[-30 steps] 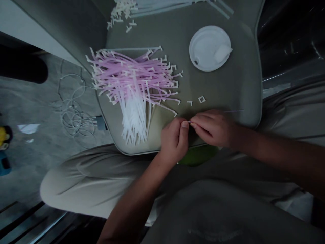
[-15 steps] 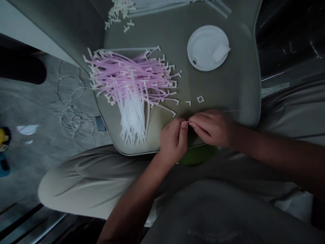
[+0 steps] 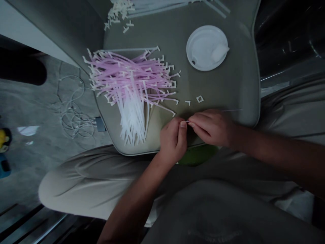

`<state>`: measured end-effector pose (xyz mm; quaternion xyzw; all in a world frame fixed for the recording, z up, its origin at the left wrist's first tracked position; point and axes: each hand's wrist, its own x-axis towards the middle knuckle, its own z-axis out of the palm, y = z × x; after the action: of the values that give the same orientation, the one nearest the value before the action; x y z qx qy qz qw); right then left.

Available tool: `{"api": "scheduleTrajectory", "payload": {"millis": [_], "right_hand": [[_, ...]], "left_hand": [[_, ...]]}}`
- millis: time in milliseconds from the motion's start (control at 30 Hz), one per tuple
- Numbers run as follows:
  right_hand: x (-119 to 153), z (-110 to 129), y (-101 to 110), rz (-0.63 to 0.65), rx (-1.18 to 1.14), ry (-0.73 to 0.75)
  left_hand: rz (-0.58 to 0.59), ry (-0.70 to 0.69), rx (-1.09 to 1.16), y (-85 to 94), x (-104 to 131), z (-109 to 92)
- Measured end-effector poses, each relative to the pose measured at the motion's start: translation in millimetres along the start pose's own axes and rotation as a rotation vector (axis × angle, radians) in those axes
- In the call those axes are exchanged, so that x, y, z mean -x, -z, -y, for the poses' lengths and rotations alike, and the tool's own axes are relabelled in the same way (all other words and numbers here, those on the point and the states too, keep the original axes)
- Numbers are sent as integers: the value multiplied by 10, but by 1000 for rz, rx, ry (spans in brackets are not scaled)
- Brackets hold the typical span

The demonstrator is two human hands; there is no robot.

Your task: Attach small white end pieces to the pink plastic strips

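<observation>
Possibly, the main danger is lying in the very short gap between the 2 hands, where a small pale piece is showing only a little. If the fingers are pushing out of line, this piece could be bending or slipping away; a pinch that is too weak would be causing the same trouble. A loose L-shaped connector and a small white square frame are lying just beyond the hands on the grey seat, so a careless knuckle could be knocking them away.

The left hand is curling into a nearly closed fist, its thumb pressing the piece against the bent forefinger. The right hand is facing it, thumb and forefinger pinching the other side of the piece. A thin pinkish line is extending past the right hand over the seat (maybe it is belonging to the same piece; I cannot tell). Both forearms are reaching inward, so that the fingertips are almost touching.
</observation>
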<state>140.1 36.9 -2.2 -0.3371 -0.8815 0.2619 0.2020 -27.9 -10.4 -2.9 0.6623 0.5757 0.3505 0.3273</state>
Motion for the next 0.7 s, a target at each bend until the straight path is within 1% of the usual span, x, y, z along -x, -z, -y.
{"api": "scheduleTrajectory", "payload": {"millis": [300,467,700], "right_hand": [[1,2,5,16,11,-1],[-6,0,7,31,17,-3],[-1,-5,-3,6,27,16]], "left_hand": [[13,40,-9,4,-1,-16],[10,10,-38,2,3,1],[19,-13,-26,6,-4,11]]}}
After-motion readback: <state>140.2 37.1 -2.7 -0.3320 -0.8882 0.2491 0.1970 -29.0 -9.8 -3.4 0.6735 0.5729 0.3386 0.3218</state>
